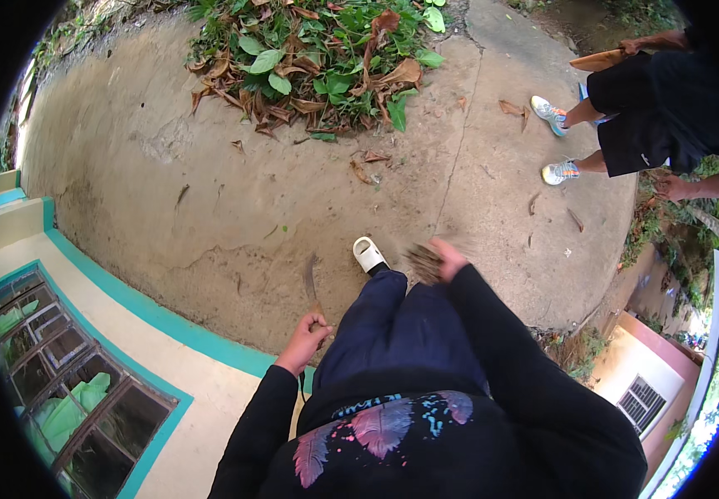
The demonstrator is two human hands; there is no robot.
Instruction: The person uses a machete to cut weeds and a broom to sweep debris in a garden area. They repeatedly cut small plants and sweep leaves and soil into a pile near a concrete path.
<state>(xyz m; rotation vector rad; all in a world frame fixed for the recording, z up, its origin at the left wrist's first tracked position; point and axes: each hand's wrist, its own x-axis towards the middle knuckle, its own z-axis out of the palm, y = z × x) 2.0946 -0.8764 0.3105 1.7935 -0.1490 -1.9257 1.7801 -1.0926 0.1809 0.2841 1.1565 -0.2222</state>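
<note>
My left hand (303, 340) is closed around the handle of a knife with a long, slightly curved blade (310, 279), which points away from me over the concrete. To the right, my right hand (450, 261) grips a bundle of thin brown sticks (422, 262), seemingly a stick broom. Motion blurs the bundle, so its far ends are unclear. A white slipper (368, 252) on my foot shows between the two hands. Ahead lies a heap of green leaves and dry brown leaves (322, 68) on the concrete pavement (147, 206).
At the right stands another person in black shorts (631, 118), holding a flat brown object (596, 60) in one hand. A cream wall with a teal base band (166, 318) and a louvered window (78, 387) runs along my left. Scattered dry leaves (512, 109) dot the pavement.
</note>
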